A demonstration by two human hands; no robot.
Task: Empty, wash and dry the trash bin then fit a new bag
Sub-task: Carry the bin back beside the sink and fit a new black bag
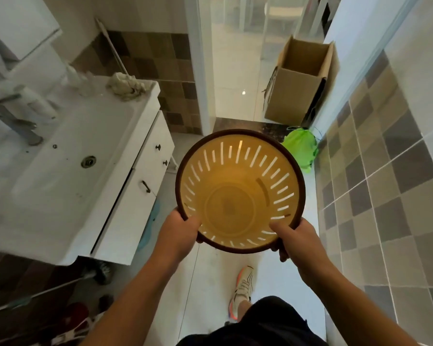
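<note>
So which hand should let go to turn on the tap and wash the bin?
Probably the left hand. The tap and sink are on the person's left, so it has the shorter reach. The right hand grips the bin on the wall side and could keep holding it.

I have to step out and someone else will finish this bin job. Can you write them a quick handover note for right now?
Left hand and right hand both grip the near rim of the trash bin, thumbs inside, holding it above the floor, mouth up.
The bin holds no bag and no rubbish, so emptying looks done. A tied green bag lies on the floor by the right wall, beside a cardboard box.
The sink is to the left, with a rag on its back corner.
Left: wash, dry, fit a new bag. No fresh bag is in view.
</note>
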